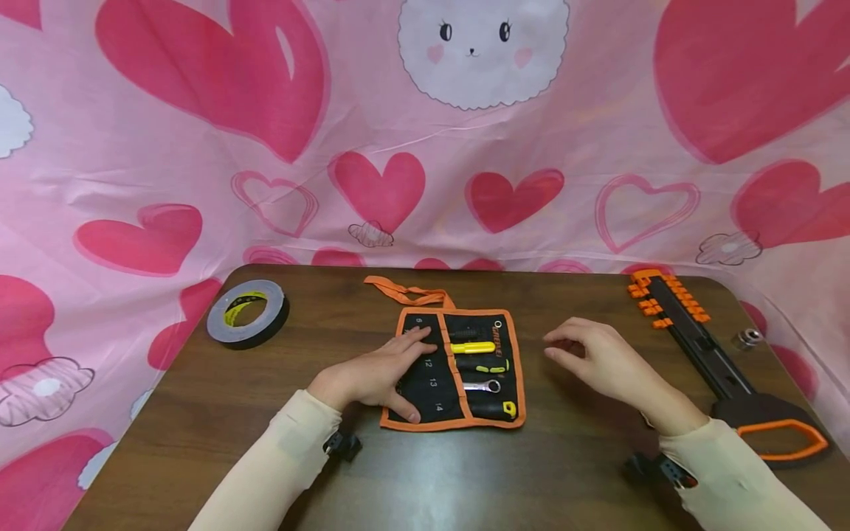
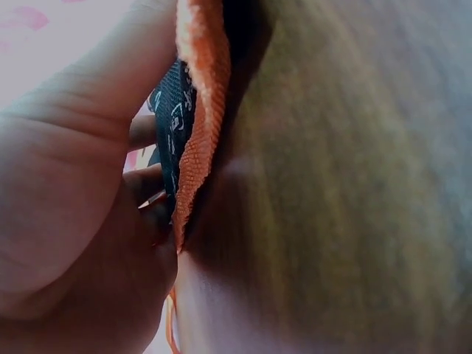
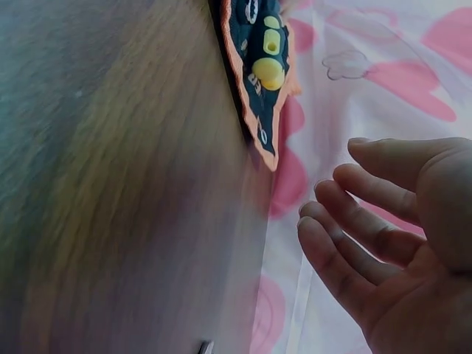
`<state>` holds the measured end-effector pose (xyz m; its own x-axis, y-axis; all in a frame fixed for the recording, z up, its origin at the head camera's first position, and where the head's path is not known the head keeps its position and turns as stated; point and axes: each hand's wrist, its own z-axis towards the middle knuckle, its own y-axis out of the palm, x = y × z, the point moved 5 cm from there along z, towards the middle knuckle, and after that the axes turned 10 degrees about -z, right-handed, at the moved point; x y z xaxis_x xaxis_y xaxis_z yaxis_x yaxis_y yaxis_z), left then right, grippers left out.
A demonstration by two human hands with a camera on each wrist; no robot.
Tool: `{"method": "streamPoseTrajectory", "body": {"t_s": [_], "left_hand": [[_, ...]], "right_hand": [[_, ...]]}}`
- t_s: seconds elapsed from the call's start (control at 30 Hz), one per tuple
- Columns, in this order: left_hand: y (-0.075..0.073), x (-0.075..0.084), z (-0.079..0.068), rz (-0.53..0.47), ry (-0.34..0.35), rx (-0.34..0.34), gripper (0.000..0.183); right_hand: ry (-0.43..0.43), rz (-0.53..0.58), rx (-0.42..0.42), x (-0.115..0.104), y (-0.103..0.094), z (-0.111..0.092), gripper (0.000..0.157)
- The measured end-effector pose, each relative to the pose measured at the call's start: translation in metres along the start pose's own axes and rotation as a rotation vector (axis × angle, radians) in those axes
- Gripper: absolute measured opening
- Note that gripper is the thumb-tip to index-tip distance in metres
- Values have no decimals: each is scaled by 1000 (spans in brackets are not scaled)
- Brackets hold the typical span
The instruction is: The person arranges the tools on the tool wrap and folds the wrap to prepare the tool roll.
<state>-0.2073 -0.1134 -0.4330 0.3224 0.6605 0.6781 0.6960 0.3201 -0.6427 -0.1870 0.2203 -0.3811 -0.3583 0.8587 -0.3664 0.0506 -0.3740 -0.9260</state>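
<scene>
A black tool pouch (image 1: 448,420) with orange trim lies flat in the middle of the table. Its pockets hold a yellow-handled tool (image 1: 473,347), a ratchet wrench (image 1: 488,386) and black-and-yellow tool handles (image 1: 510,409). My left hand (image 1: 381,375) rests on the pouch's numbered left part with fingers spread. Close up in the left wrist view, the pouch's orange edge (image 2: 206,110) stands beside the palm. To the right of the pouch, my right hand (image 1: 600,361) hovers apart from it, fingers loosely bent and holding nothing.
A roll of tape (image 1: 275,328) lies at the back left. On the right is a long black-and-orange tool (image 1: 704,346) with a looped handle, and a small metal socket (image 1: 749,338) beside it. An orange strap (image 1: 398,290) trails behind the pouch. Pink heart-patterned cloth (image 1: 378,184) surrounds the table.
</scene>
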Motion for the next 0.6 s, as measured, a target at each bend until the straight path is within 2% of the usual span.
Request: {"method": "streamPoseTrajectory", "body": {"t_s": [0.27, 0.43, 0.6], "left_hand": [[0, 0, 2, -5, -8, -1, 113], [0, -1, 2, 12, -15, 2, 113], [1, -1, 2, 23, -13, 7, 112]], "right_hand": [[50, -49, 46, 15, -7, -20, 18], [51, -63, 96, 24, -9, -31, 15], [80, -82, 106, 35, -10, -44, 14]]}}
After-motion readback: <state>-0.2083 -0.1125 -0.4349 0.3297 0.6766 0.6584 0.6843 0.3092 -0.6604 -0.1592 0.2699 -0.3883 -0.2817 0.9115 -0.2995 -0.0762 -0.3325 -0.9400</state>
